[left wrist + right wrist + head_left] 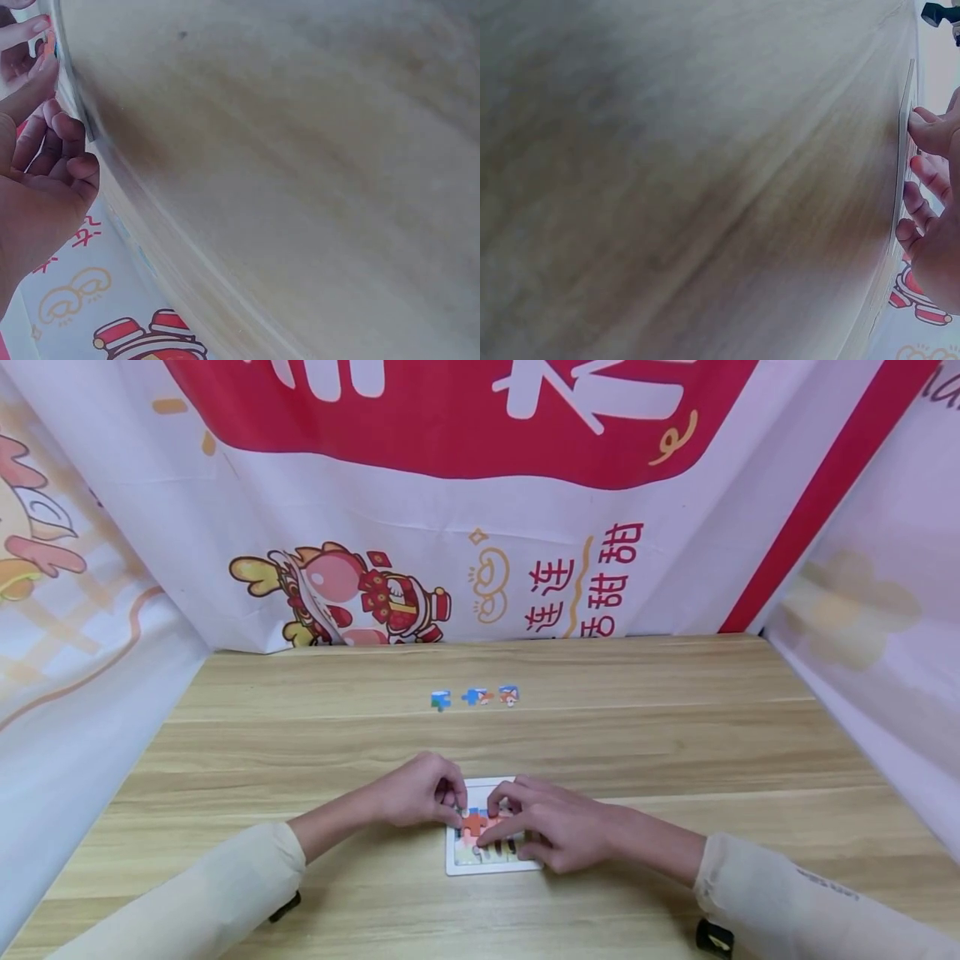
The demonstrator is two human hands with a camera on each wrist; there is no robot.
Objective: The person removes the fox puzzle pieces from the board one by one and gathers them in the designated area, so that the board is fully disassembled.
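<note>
A small jigsaw puzzle in a white frame [493, 871] lies on the table before me. My left hand [420, 791] is at its left side, thumb and forefinger tips at the edge of an orange puzzle piece [474, 823], which they pinch. In the left wrist view, that hand's [37, 187] other fingers are curled. From the right, my right hand [562, 827] reaches over the puzzle, its forefinger pointing to the pieces just below the orange one. Its fingers [922, 206] are spread and rest along the frame, hiding the puzzle's right part.
Farther back on the wooden table [637, 710] three loose puzzle pieces lie in a row: a blue-green piece [440, 699], a blue and orange piece [476, 696] and another piece [509, 695]. A printed cloth [420, 502] hangs behind the table, with cloths at both sides.
</note>
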